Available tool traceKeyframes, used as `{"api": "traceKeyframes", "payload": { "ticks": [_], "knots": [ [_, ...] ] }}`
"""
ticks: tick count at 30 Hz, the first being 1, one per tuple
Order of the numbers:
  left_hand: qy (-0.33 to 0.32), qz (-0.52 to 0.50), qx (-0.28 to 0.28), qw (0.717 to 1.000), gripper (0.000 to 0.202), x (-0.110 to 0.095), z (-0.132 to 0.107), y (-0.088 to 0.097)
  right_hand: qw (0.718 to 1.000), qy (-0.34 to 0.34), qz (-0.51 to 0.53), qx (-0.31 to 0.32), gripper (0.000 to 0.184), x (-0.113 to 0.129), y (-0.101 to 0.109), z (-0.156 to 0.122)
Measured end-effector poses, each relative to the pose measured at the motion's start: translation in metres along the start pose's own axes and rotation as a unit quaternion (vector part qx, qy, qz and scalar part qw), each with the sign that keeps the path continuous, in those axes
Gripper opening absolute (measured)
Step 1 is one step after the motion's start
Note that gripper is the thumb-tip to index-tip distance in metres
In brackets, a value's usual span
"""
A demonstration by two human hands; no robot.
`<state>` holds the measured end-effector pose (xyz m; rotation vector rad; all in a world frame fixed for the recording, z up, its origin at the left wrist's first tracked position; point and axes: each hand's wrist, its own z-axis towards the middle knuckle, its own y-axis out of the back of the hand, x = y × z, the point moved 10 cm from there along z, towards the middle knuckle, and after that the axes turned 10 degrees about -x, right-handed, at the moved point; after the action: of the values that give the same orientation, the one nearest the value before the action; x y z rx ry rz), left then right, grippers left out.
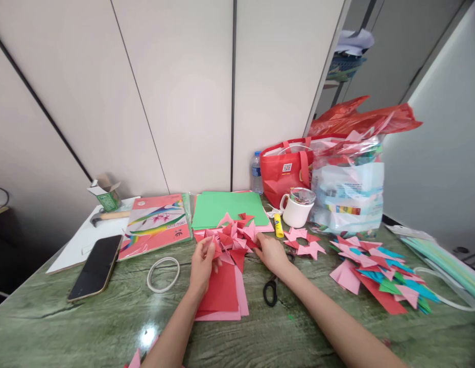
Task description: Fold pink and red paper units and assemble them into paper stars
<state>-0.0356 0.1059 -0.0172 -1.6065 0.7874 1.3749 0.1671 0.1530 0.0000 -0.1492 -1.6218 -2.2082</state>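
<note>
My left hand (204, 259) pinches a folded red paper piece (216, 247) at the left side of a loose heap of pink and red folded paper pieces (237, 236). At the heap's right edge, my right hand (271, 251) is closed, its fingertips at a folded paper piece and partly hidden. Beneath the heap lie square sheets of red paper (220, 291) on pink paper (242, 294). Scissors with black handles (270, 292) rest under my right wrist. A star-shaped ring of pink and red folded pieces (312, 249) lies to the right.
Behind the heap are green sheets (228, 208), a yellow glue stick (278, 225) and a white mug (298, 210). Bags (347, 199) stand back right, near colourful folded pieces (379, 271). On the left are a phone (95, 267), a white ring (163, 275), a paper pack (157, 225) and a hammer (111, 216).
</note>
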Motion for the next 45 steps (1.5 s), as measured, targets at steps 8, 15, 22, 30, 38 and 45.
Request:
{"api": "traceKeyframes", "payload": {
  "ticks": [8, 15, 22, 30, 38, 45],
  "knots": [
    [0.022, -0.074, 0.027, 0.997, 0.049, 0.001, -0.002, -0.007, 0.978, 0.071, 0.144, -0.131, 0.017, 0.001, 0.035, 0.003],
    [0.046, -0.133, 0.033, 0.990, 0.036, -0.004, -0.003, -0.009, 0.946, 0.070, 0.244, -0.201, 0.015, -0.002, 0.065, -0.003],
    [0.039, -0.098, 0.062, 0.992, 0.035, -0.003, -0.006, -0.014, 0.909, 0.016, 0.346, -0.232, 0.020, -0.010, 0.077, -0.013],
    [0.042, -0.095, 0.062, 0.993, 0.032, -0.007, -0.007, -0.016, 0.808, -0.089, 0.577, -0.082, 0.037, -0.007, 0.023, 0.005],
    [-0.046, 0.022, 0.021, 0.998, 0.033, -0.012, -0.001, -0.004, 0.901, 0.090, 0.423, 0.012, 0.017, 0.054, 0.039, -0.032],
    [-0.147, 0.137, -0.008, 0.980, 0.043, -0.017, 0.006, 0.005, 0.887, 0.310, 0.316, 0.129, 0.022, 0.127, 0.014, -0.093]
  ]
}}
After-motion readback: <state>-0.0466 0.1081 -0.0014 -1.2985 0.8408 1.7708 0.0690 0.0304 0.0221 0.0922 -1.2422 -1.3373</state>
